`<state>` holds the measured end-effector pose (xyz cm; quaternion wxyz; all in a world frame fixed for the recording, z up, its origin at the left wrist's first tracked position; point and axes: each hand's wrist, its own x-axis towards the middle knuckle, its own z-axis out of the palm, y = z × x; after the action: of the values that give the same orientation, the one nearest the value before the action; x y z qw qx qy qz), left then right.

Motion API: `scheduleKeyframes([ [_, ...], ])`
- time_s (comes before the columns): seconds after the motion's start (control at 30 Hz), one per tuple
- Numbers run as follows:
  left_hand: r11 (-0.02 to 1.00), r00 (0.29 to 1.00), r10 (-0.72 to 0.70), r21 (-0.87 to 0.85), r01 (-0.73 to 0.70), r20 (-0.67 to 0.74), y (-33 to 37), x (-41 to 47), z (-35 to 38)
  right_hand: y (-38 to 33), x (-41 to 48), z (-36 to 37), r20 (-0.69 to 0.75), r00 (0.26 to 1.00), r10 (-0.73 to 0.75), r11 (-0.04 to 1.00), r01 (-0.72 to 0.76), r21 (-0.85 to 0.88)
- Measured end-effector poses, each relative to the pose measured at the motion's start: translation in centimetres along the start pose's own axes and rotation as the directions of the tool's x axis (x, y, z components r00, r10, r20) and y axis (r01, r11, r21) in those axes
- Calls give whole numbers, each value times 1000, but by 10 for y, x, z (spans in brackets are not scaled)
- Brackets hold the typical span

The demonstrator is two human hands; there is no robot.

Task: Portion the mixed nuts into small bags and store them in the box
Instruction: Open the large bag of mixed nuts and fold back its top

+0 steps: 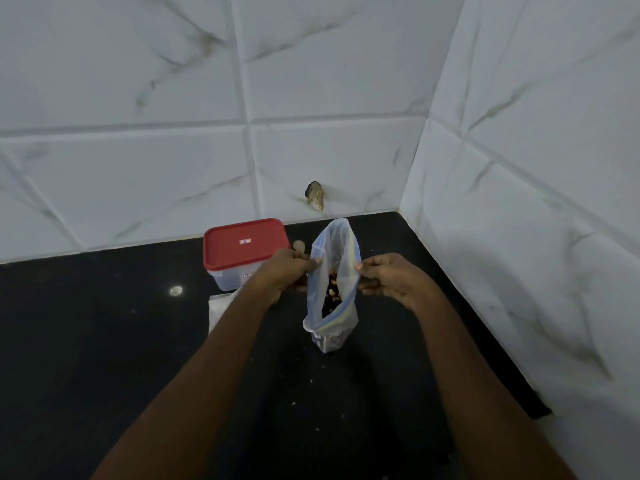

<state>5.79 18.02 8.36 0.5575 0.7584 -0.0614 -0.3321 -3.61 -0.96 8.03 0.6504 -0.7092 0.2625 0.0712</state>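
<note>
Head view, centre frame: your left hand [282, 271] and right hand [388, 277] pinch the zip bag [332, 289] mouth apart. Mixed nuts [331, 292] show inside; the red-lidded box [242, 252] sits behind.

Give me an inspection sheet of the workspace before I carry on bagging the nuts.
Surface: black countertop, a few crumbs.
Job's things: zip bag upright, mouth open, mixed nuts inside; plastic box behind it, red lid on.
Clutter: white sheets beside the box.
Grippers: left hand and right hand each pinch a bag edge.
Cables: nothing seen.
Surroundings: marble-look tiled walls; chipped spot on back wall.
</note>
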Motion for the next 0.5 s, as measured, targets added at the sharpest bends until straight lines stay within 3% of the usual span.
scheduleKeyframes([
  [0.03,1000,1000,16,-25,-16,0,2,-1,1,-1,-1,2,-2,1000,-21,999,21,45],
  [0.1,960,999,-4,-281,15,42,6,1,3,-3,-1,5,2,998,-55,951,52,306],
  [0.17,790,994,-29,-607,88,106,9,5,6,-3,0,9,22,999,-35,732,11,682],
  [0.2,703,993,-29,-704,99,111,9,6,8,-2,2,10,28,999,-20,615,-10,788],
  [0.23,650,995,-24,-754,93,102,7,7,10,0,3,10,28,1000,-9,561,-18,828],
  [0.27,653,996,-22,-754,79,86,5,6,13,2,4,12,28,1000,-9,573,-18,820],
  [0.37,760,997,-33,-646,73,75,-4,0,18,11,2,13,-12,1000,-14,780,18,626],
  [0.5,948,999,-10,-316,25,49,-14,-8,11,19,-11,13,-28,999,-24,936,32,350],
])
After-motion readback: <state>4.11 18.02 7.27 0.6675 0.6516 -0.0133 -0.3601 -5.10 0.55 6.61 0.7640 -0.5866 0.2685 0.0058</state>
